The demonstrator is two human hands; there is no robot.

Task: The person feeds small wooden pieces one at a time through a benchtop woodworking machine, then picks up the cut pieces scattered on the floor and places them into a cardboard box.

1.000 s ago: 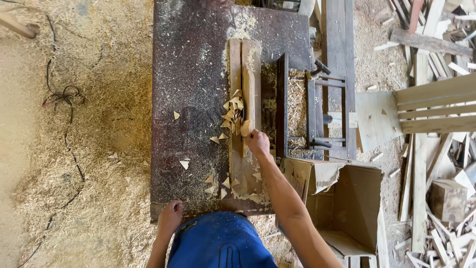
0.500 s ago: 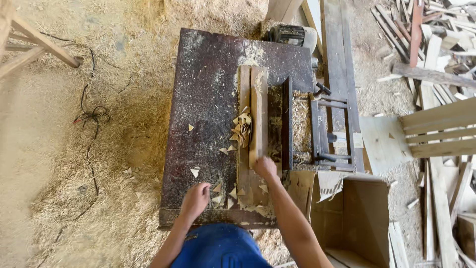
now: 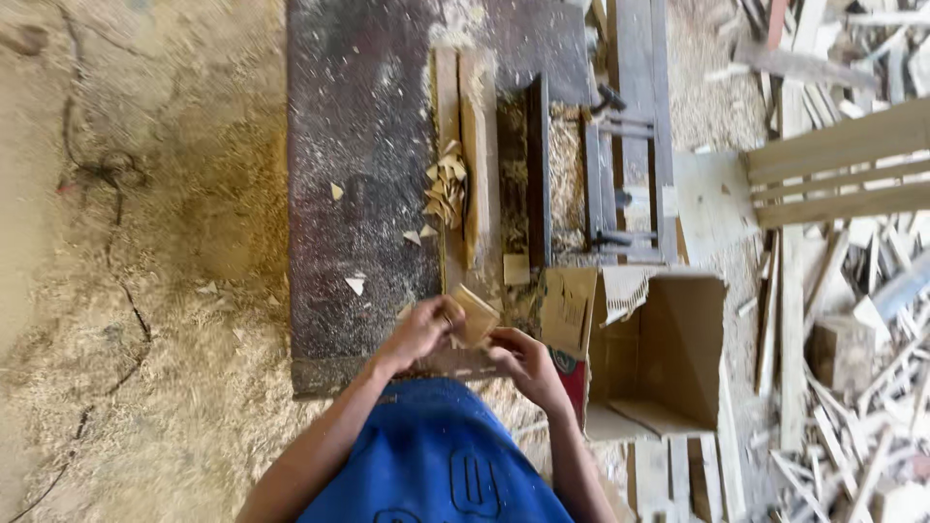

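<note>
Both hands meet at the near edge of a dark, sawdust-covered saw table (image 3: 358,145). My left hand (image 3: 418,332) and my right hand (image 3: 523,360) grip a small flat wooden block (image 3: 475,314) between them, held just above the table. Beyond the block, a long wooden strip (image 3: 473,155) lies along a fence, with a heap of small wood offcuts (image 3: 446,189) beside it. A few triangular chips (image 3: 355,284) lie scattered on the table top.
An open cardboard box (image 3: 668,349) stands to the right of the table's near end. A metal frame (image 3: 625,165) sits right of the fence. Piled wood scraps (image 3: 852,320) and planks fill the right side. Sawdust covers the floor (image 3: 145,291) at left, crossed by a cable.
My left hand rose from the table's front edge and my right hand drew back from the strip. Both now hold a small wooden block together.
</note>
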